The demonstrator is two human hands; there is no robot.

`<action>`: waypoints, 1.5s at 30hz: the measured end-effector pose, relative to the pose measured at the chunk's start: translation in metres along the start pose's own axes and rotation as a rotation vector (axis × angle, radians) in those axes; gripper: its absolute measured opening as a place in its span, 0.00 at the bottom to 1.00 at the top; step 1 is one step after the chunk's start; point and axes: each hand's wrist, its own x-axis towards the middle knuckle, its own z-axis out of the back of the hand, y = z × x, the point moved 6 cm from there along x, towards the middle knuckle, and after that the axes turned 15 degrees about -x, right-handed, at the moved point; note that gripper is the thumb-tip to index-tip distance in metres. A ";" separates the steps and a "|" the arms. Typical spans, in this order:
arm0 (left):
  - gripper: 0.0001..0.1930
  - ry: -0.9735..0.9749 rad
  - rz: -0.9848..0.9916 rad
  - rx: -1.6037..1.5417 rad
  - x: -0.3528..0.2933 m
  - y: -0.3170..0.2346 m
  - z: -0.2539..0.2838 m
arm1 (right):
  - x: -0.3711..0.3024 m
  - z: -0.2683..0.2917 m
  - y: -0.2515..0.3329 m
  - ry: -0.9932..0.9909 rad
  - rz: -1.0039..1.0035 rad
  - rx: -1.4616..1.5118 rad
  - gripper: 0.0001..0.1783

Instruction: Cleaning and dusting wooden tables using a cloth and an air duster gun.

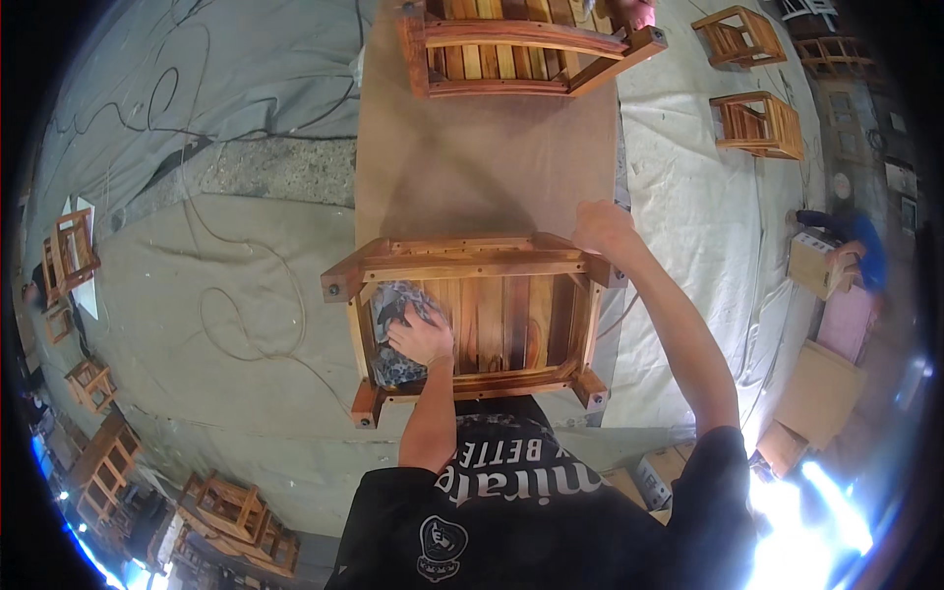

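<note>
An upturned wooden stool (472, 264) lies in front of me, its legs pointing up and its slatted underside (501, 320) facing me. On the left part of those slats my left hand (421, 336) presses a crumpled grey-and-black patterned cloth (398, 369), fingers bent over it. My right hand (602, 228) is closed beside the stool's far right leg (615, 278). It is slightly blurred, and whatever its fingers hold is hidden from view.
The stool rests on a brown board-topped table (472, 167). At its far end another person's hand (637, 14) touches a second upturned wooden piece (526, 37). More stools (757, 126) stand right, and a loose cable (265, 246) crosses the sheeted floor at left.
</note>
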 end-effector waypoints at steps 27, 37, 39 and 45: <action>0.21 0.029 0.035 -0.097 0.000 0.008 0.002 | 0.000 0.014 0.118 -0.144 0.468 0.429 0.17; 0.20 0.025 0.057 -0.089 -0.003 0.011 -0.001 | 0.006 0.024 0.207 -0.063 0.640 0.828 0.16; 0.20 0.023 0.055 -0.095 -0.003 0.010 -0.002 | 0.012 0.021 0.215 -0.096 0.636 0.728 0.15; 0.19 -0.002 0.033 -0.102 -0.002 0.009 0.001 | 0.016 0.014 0.225 -0.184 0.594 0.674 0.16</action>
